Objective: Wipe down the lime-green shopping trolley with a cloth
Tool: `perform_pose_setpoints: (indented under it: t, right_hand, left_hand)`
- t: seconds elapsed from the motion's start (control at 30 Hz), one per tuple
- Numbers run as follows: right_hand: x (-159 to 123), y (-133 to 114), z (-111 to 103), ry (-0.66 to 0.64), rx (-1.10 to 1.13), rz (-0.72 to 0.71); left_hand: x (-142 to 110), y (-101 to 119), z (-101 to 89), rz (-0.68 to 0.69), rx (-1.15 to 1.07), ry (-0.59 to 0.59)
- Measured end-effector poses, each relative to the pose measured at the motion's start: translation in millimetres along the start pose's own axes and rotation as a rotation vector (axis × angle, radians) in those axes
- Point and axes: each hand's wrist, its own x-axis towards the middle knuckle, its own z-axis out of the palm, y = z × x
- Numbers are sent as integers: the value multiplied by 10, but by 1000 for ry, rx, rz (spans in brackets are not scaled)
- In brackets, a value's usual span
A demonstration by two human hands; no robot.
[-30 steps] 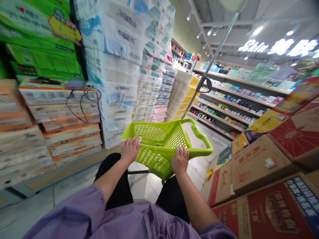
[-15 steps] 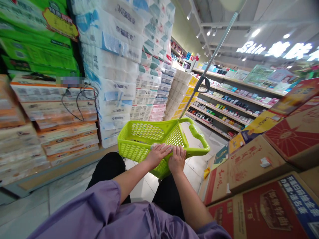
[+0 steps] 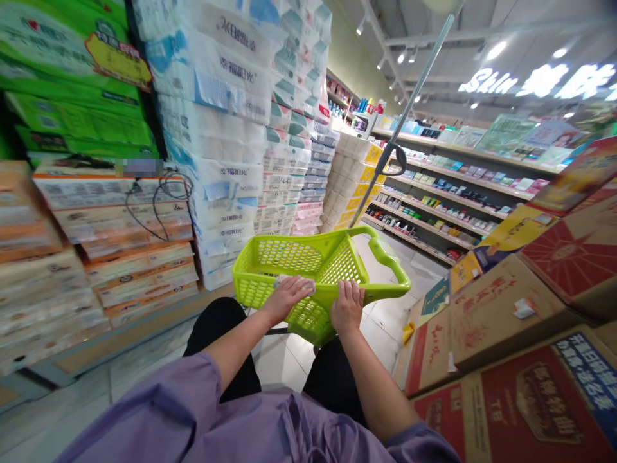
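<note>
A lime-green plastic shopping basket (image 3: 256, 290) with perforated walls stands in front of my knees, its looped handle end pointing right. My left hand (image 3: 288, 299) presses a crumpled white wipe (image 3: 309, 285) onto the near rim; the wipe shows past the fingertips, and the rest is under the hand. Closer to the handle end, my right hand (image 3: 348, 306) has its fingers hooked over the same rim, thumb side hidden. Most of the basket's inside is hidden by its near wall.
Packs of toilet paper (image 3: 231, 128) are stacked high ahead, with tissue packs (image 3: 149, 270) at left. Cardboard boxes (image 3: 506, 315) crowd the right side. A slanted metal pole (image 3: 414, 96) rises behind the basket. Stocked shelves (image 3: 443, 193) stand farther back over the tiled floor (image 3: 284, 363).
My left hand has slid left along the rim with the wipe, away from my right hand. My right hand stays on the rim. The view has shifted slightly.
</note>
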Motion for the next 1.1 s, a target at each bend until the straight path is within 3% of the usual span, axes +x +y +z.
perform_pose_setpoints:
  t: [0.1, 0.17, 0.3, 0.47, 0.6, 0.73, 0.93, 1.1]
  right_hand:
    - [-5, 25, 3, -16, 4, -9]
    - [-6, 41, 0, -17, -3, -14]
    - [-6, 59, 0, -11, 0, -23]
    - [-2, 46, 19, 1, 8, -14]
    - [5, 16, 32, -1, 14, 1]
    - [10, -2, 25, -11, 28, 22]
    - [8, 1, 1, -10, 25, 9]
    - [0, 17, 13, -3, 18, 3]
  left_hand:
    - [205, 180, 87, 4, -21, 6]
    - [214, 175, 82, 5, -21, -1]
    - [-92, -119, -77, -43, -10, -12]
    - [-586, -605, -403, -284, 33, -4]
    - [-684, -720, -503, -394, 60, 41]
    - [-558, -546, -376, -406, 62, 100]
    - [-132, -21, -84, -221, -25, 85]
    - [240, 337, 15, -134, -80, 65]
